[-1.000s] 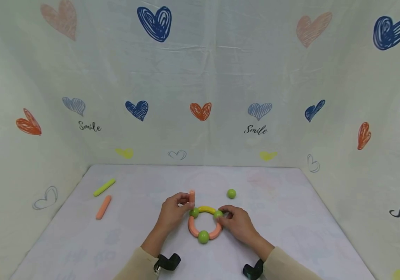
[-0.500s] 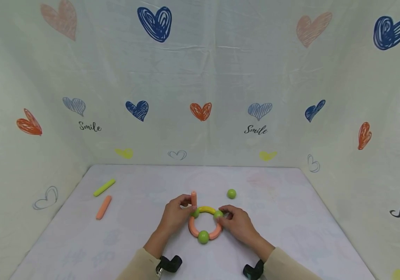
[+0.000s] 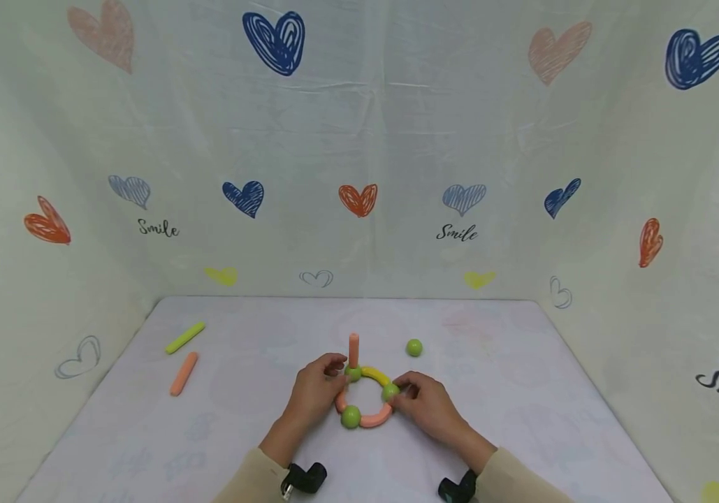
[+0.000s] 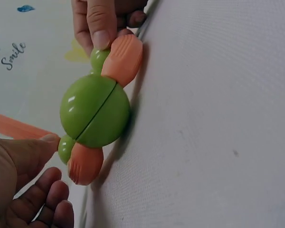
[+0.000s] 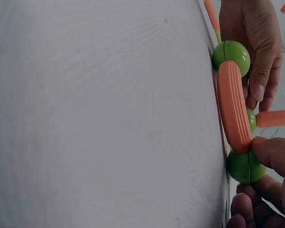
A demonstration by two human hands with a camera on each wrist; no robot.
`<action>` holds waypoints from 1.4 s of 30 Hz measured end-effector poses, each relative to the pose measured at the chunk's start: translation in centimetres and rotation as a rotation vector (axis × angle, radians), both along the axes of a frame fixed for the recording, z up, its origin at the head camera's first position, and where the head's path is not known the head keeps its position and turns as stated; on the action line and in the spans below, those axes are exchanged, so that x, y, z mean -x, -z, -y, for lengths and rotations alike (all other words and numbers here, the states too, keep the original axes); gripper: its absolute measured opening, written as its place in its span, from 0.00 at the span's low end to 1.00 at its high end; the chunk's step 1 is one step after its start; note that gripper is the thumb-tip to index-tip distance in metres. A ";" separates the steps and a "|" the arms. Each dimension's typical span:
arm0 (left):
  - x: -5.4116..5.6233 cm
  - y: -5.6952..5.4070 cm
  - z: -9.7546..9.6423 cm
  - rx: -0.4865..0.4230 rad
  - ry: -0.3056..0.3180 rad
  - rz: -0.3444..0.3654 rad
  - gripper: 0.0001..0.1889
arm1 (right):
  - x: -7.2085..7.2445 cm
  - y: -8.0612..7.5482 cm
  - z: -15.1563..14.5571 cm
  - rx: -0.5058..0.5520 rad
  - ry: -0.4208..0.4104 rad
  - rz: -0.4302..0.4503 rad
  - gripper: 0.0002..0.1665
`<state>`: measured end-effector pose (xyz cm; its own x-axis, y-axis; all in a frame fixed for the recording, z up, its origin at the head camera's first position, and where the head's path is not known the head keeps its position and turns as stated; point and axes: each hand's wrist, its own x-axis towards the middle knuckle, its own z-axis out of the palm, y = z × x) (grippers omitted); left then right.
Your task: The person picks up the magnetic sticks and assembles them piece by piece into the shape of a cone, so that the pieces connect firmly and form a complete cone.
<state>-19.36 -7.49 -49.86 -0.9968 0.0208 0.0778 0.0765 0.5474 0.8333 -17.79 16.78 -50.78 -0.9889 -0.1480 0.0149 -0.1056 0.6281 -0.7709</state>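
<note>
A ring of green balls joined by two orange curved rods (image 3: 375, 420) and a yellow curved rod (image 3: 376, 375) lies on the table in the head view. An orange straight rod (image 3: 353, 348) stands upright on its upper-left ball (image 3: 353, 374). My left hand (image 3: 316, 391) pinches this ball, the thumb at the rod's foot in the left wrist view. On the right, my right hand (image 3: 430, 405) holds another ball (image 5: 246, 166) between thumb and fingers. The third ball (image 4: 95, 111) sits at the ring's near left, touched by neither hand.
A loose green ball (image 3: 414, 347) lies beyond the ring. Off to the left are a lime-green rod (image 3: 185, 338) and an orange rod (image 3: 184, 374). Heart-printed curtains surround the white table (image 3: 258, 328) at the back and sides.
The ring has turned clockwise: its near ball moved left and the upper-left ball moved away from me. The left fingers slid down off the upright rod to its ball.
</note>
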 end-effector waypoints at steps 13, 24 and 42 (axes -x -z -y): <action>-0.5 0.1 1.8 0.006 -0.081 -0.026 0.14 | -0.3 0.0 -0.3 -0.009 -0.128 -0.046 0.23; -0.5 -0.6 5.4 0.019 -0.143 -0.046 0.15 | -0.3 0.2 -1.0 0.004 -0.178 -0.004 0.18; -0.9 -2.6 17.0 0.147 -0.334 -0.005 0.22 | -0.7 -0.1 -1.1 0.077 -0.219 -0.015 0.18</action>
<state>-18.47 -24.46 -47.23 -0.9501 -0.2947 0.1027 -0.1233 0.6568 0.7439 -17.05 17.87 -50.72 -0.9328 -0.3571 0.0491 -0.2450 0.5281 -0.8131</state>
